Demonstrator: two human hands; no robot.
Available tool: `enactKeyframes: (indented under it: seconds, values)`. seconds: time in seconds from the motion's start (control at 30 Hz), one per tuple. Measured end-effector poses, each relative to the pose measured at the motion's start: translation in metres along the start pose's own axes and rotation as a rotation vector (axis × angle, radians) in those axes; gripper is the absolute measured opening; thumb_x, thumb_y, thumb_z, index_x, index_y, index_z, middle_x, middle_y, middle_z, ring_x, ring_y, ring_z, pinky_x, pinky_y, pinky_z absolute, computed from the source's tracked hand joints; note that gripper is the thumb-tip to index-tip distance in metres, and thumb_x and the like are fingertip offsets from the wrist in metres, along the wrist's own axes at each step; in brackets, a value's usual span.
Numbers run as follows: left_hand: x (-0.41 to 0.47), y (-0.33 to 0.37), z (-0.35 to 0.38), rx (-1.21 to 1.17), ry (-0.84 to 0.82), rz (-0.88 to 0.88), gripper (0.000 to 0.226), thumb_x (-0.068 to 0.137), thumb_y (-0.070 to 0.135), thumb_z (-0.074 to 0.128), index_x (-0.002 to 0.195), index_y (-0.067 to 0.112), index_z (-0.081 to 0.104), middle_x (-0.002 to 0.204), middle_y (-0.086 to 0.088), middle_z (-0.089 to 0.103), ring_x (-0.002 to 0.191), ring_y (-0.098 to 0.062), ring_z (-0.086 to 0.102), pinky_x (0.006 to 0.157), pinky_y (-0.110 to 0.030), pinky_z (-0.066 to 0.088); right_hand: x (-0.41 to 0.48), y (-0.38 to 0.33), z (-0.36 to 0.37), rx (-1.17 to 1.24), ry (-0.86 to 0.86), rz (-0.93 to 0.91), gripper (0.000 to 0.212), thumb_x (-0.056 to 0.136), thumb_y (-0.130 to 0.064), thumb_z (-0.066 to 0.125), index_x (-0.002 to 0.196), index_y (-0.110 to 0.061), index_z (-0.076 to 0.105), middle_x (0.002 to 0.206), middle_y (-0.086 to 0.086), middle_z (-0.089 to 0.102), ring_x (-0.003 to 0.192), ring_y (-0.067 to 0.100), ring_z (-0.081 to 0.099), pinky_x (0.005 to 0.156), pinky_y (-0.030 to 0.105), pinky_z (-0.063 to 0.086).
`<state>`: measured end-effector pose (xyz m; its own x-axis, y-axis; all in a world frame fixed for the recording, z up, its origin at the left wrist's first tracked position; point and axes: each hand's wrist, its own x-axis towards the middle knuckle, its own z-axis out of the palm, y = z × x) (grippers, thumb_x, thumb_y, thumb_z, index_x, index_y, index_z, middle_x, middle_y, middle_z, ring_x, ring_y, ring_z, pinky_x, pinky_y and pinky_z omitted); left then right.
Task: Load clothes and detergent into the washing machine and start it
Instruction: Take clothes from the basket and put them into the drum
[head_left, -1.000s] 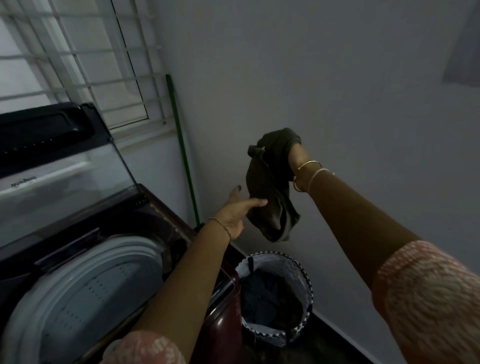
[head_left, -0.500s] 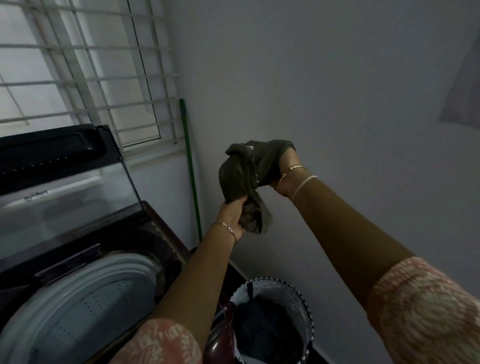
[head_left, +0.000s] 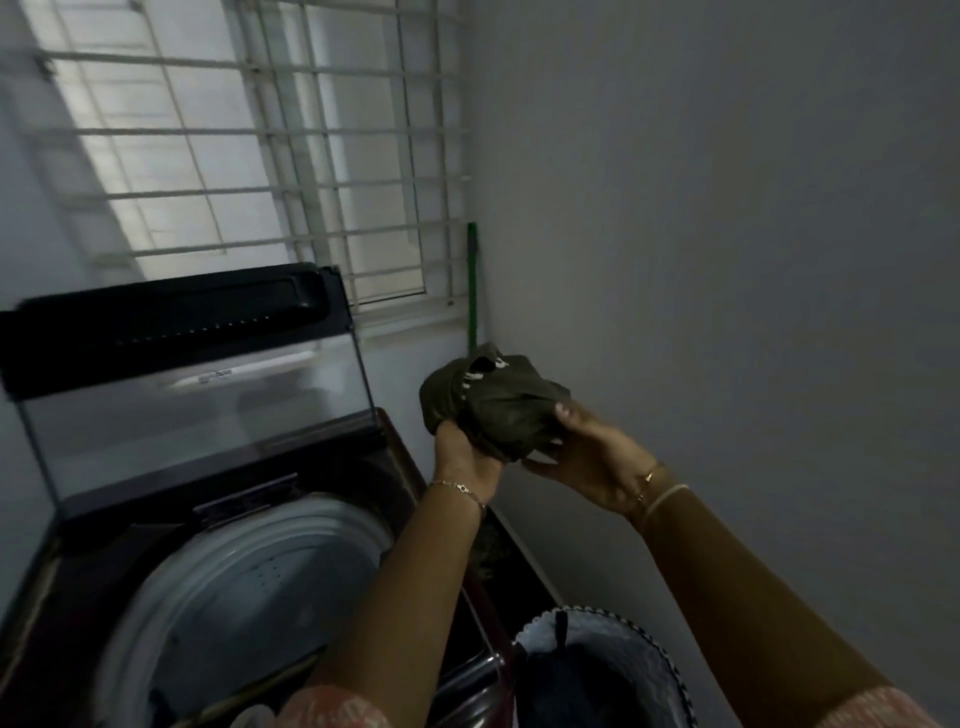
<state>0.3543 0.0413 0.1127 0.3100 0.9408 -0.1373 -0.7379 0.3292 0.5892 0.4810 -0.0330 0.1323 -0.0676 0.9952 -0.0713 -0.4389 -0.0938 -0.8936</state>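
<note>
Washing machine (head_left: 130, 525) on the left, lid (head_left: 197, 395) up, drum exposed. Left hand (head_left: 465, 457) curls round the underside of a bunched olive garment (head_left: 493, 405), held in mid-air just right of the machine. Right hand (head_left: 587, 457) clutches its other side. Laundry basket (head_left: 623, 621) sits below.

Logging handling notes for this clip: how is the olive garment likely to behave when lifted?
Probably floppy: the olive garment bunches into creased folds between the left hand and right hand. Likely light: both hold it in mid-air, unsupported. Unlikely to slip; the cloth looks matte.
</note>
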Motion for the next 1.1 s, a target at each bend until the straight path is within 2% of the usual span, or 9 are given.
enactKeyframes:
  seconds: [0.1,0.23,0.43,0.63,0.7,0.8,0.9,0.97,1.1]
  values:
    - [0.000,0.007,-0.017,0.095,0.086,0.049,0.047,0.100,0.037,0.036,0.133,0.009,0.053,0.131,-0.013,0.057,0.117,-0.030,0.054,0.100,-0.043,0.044,0.027,0.017,0.018,0.074,0.051,0.006,0.048,0.084,-0.043,0.058,0.124,-0.017,0.059,0.122,0.008,0.064,0.114,0.026,0.059,0.098,0.043,0.047]
    - [-0.013,0.026,-0.052,0.187,0.129,0.061,0.040,0.099,0.036,0.036,0.116,0.012,0.063,0.112,-0.008,0.068,0.103,-0.024,0.063,0.083,-0.033,0.054,0.063,0.054,0.047,-0.023,0.137,-0.031,0.022,0.090,-0.018,0.056,0.108,-0.009,0.064,0.111,0.016,0.067,0.093,0.025,0.067,0.075,0.032,0.057]
    - [-0.039,0.073,-0.135,0.257,0.414,0.122,0.037,0.097,0.022,0.051,0.129,0.005,0.055,0.128,-0.016,0.060,0.115,-0.031,0.059,0.102,-0.044,0.046,0.091,0.122,0.107,-0.065,-0.043,0.130,0.029,0.087,-0.011,0.059,0.115,-0.004,0.062,0.111,0.022,0.066,0.096,0.036,0.065,0.089,0.047,0.052]
    - [-0.057,0.119,-0.192,0.381,0.605,0.137,0.041,0.099,-0.001,0.038,0.140,-0.001,0.039,0.145,-0.016,0.043,0.133,-0.031,0.043,0.107,-0.039,0.038,0.125,0.162,0.167,-0.153,-0.096,0.301,0.024,0.089,-0.014,0.045,0.097,-0.008,0.067,0.092,0.014,0.067,0.081,0.028,0.063,0.079,0.035,0.051]
    - [-0.053,0.133,-0.207,0.418,0.615,0.128,0.042,0.099,-0.003,0.034,0.141,-0.001,0.037,0.147,-0.016,0.040,0.128,-0.029,0.046,0.106,-0.036,0.037,0.137,0.172,0.180,-0.134,-0.075,0.369,0.022,0.087,-0.015,0.044,0.089,-0.007,0.064,0.091,0.015,0.064,0.080,0.028,0.061,0.082,0.035,0.049]
    - [-0.035,0.148,-0.224,0.356,0.616,0.125,0.041,0.102,0.017,0.038,0.140,0.005,0.040,0.143,-0.015,0.045,0.122,-0.031,0.048,0.103,-0.039,0.040,0.155,0.186,0.197,-0.090,-0.046,0.424,0.023,0.082,-0.014,0.043,0.075,-0.008,0.064,0.082,0.012,0.065,0.077,0.028,0.060,0.081,0.035,0.049]
    - [-0.028,0.163,-0.243,0.313,0.621,0.090,0.037,0.099,0.029,0.047,0.126,0.006,0.056,0.112,-0.010,0.063,0.095,-0.024,0.061,0.074,-0.032,0.052,0.176,0.203,0.212,-0.064,0.009,0.452,0.025,0.085,-0.020,0.046,0.073,-0.010,0.067,0.074,0.010,0.069,0.072,0.025,0.063,0.072,0.031,0.053]
    - [-0.018,0.172,-0.263,0.319,0.600,0.022,0.030,0.098,0.027,0.049,0.118,0.007,0.060,0.103,-0.008,0.064,0.086,-0.019,0.060,0.067,-0.028,0.050,0.191,0.221,0.217,-0.056,0.042,0.475,0.028,0.089,-0.022,0.045,0.078,-0.010,0.067,0.078,0.012,0.069,0.073,0.025,0.063,0.080,0.035,0.052]
    - [0.000,0.178,-0.302,0.423,0.637,-0.117,0.034,0.092,0.021,0.061,0.121,0.002,0.060,0.116,-0.014,0.063,0.089,-0.023,0.062,0.077,-0.034,0.054,0.215,0.262,0.215,-0.037,0.143,0.558,0.031,0.095,-0.021,0.042,0.109,-0.005,0.064,0.109,0.017,0.063,0.090,0.028,0.059,0.086,0.037,0.050]
